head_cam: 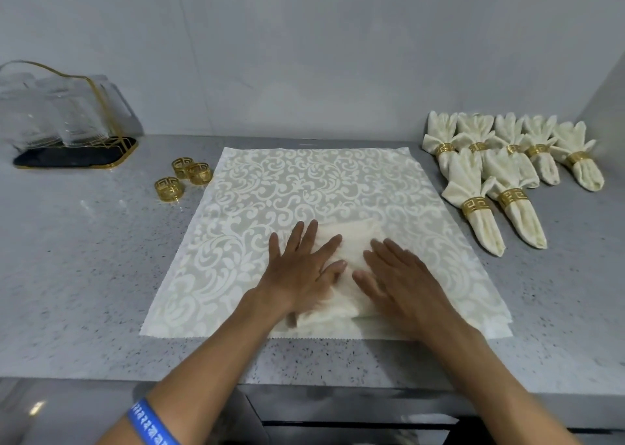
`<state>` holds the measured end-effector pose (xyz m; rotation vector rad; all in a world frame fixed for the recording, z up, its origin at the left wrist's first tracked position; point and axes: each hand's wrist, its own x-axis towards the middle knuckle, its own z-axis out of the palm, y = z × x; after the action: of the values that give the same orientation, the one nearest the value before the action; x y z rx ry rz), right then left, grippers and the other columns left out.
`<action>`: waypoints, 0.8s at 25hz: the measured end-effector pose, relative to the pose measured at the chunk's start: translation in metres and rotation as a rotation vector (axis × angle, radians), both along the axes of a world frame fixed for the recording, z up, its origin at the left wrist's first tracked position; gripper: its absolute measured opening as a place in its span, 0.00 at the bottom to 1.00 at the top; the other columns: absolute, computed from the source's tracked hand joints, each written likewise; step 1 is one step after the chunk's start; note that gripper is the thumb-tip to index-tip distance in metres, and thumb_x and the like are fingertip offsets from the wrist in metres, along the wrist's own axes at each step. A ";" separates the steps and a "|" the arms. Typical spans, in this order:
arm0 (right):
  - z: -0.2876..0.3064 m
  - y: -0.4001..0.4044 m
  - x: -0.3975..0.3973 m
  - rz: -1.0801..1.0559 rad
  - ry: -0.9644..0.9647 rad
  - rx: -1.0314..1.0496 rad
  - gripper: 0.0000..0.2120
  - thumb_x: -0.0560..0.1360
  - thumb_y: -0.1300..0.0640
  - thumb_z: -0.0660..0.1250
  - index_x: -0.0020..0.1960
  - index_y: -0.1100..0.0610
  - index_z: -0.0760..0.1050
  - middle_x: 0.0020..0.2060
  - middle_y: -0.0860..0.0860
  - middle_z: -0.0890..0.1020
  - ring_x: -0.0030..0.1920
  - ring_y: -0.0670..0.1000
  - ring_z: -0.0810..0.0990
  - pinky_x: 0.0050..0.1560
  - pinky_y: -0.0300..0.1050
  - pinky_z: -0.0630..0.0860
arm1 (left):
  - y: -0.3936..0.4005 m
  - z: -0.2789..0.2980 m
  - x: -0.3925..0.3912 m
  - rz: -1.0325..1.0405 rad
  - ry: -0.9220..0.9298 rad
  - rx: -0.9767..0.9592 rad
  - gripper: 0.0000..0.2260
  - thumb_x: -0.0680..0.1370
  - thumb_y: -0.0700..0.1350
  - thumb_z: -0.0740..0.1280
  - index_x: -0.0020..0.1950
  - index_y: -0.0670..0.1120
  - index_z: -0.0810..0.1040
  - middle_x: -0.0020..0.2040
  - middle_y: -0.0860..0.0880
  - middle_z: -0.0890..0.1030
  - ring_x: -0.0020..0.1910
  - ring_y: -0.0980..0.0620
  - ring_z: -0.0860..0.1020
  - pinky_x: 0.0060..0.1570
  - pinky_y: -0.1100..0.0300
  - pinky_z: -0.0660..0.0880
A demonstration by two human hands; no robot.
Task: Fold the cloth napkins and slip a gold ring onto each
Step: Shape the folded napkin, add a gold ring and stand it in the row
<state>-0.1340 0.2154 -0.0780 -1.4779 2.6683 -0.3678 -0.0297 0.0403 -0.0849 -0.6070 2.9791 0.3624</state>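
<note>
**Cream napkin pressed flat under both hands**

Cream cloth, folded into a small rectangle, lies on a larger patterned damask mat [304, 187] spread across the grey speckled countertop [84, 258]. This folded napkin [351, 238] sits in the near middle of the mat, and both hands lie on it.

Head view: the left hand [301, 268] rests palm down with its fingers straight and spread, covering the napkin's left part. The right hand [402, 275] lies flat too, fingers extended, over the napkin's right part and near edge. Neither hand grasps anything; both simply press on the cloth. A blue wristband [152, 421] circles the left forearm.

Three loose gold rings [184, 177] stand on the countertop just beside the mat's far left corner, two of them touching and the third a little nearer the camera.

To the right of the mat, seven finished napkins [500, 174] lie on the countertop, each gathered through a gold band: five in a back row and two in front, overlapping one another.

At the far left, against the wall, a gold wire rack [74, 153] on a dark tray holds clear glassware, which is blurred.
</note>
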 end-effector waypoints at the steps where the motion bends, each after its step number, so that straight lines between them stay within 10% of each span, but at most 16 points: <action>1: -0.002 0.011 0.004 0.016 0.083 -0.066 0.39 0.76 0.30 0.42 0.72 0.54 0.70 0.73 0.49 0.69 0.74 0.54 0.65 0.71 0.53 0.63 | 0.001 0.000 0.000 0.009 0.030 0.024 0.25 0.82 0.63 0.42 0.79 0.63 0.46 0.80 0.51 0.38 0.78 0.50 0.33 0.73 0.38 0.33; 7: -0.014 0.025 0.008 -0.008 0.184 -0.291 0.18 0.77 0.42 0.58 0.57 0.52 0.77 0.51 0.47 0.77 0.48 0.52 0.74 0.45 0.49 0.71 | 0.005 0.022 0.041 -0.261 0.408 -0.124 0.27 0.77 0.67 0.55 0.69 0.53 0.73 0.73 0.51 0.68 0.74 0.51 0.63 0.75 0.53 0.47; 20: -0.012 0.022 0.010 -0.063 0.158 -0.269 0.18 0.75 0.40 0.57 0.55 0.49 0.77 0.49 0.45 0.77 0.47 0.51 0.75 0.45 0.49 0.72 | 0.004 0.017 0.076 -0.149 0.385 0.098 0.12 0.75 0.49 0.68 0.57 0.58 0.74 0.49 0.57 0.80 0.53 0.62 0.73 0.65 0.72 0.52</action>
<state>-0.1239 0.2379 -0.0904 -1.5528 2.8891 -0.6653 0.0458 0.0438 -0.0683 -0.3331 3.3143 0.6777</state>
